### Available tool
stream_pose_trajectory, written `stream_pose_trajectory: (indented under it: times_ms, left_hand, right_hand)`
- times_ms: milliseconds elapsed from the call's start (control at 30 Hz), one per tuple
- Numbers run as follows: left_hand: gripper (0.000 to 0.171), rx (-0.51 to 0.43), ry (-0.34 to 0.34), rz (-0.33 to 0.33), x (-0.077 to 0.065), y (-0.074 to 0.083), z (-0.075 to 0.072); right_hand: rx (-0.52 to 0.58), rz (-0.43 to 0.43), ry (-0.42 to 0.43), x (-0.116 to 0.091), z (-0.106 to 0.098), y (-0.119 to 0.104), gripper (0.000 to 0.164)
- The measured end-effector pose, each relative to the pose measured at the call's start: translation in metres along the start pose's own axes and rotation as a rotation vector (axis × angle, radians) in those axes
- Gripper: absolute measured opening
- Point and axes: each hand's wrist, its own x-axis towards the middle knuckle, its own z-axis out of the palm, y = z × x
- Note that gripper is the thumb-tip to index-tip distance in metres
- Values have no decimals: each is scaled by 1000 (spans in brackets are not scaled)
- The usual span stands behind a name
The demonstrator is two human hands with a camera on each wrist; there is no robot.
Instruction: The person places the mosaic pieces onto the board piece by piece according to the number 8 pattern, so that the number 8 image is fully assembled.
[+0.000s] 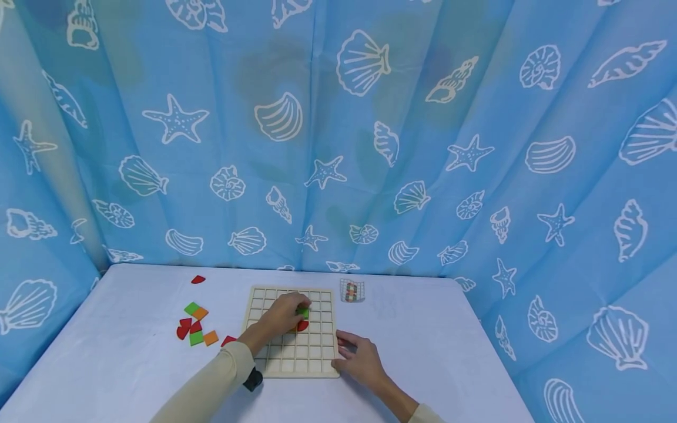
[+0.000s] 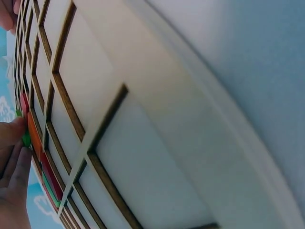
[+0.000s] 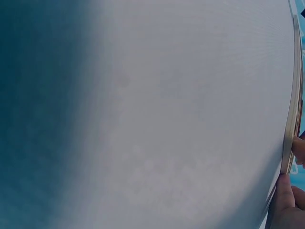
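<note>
A cream grid board lies on the white table. Above its middle, my left hand pinches a green tile between thumb and fingers. Another green piece shows beside the fingertips in the head view; whether it is the pinched one I cannot tell. A red rounded piece and an orange piece sit in the grid close by, partly hidden by the hand. My right hand rests at the board's right side, its thumb and loosely extended fingers touching the edge.
Left of the board lie loose red pieces, green tiles and orange tiles. One red piece lies farther back. A small clear sheet with a coloured pattern is beyond the board's right corner. A blue shell-print curtain hangs behind.
</note>
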Motion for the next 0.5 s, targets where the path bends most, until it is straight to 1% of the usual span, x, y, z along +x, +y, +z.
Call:
stream_pose_trajectory:
  times_ms: [367, 500]
  left_hand:
    - [31, -7, 33, 12, -2, 4, 0]
    - [28, -10, 37, 32, -2, 3, 2]
  right_hand:
    - [-7, -13, -1, -2, 1, -2, 63]
    - [7, -8, -3, -1, 0, -2, 63]
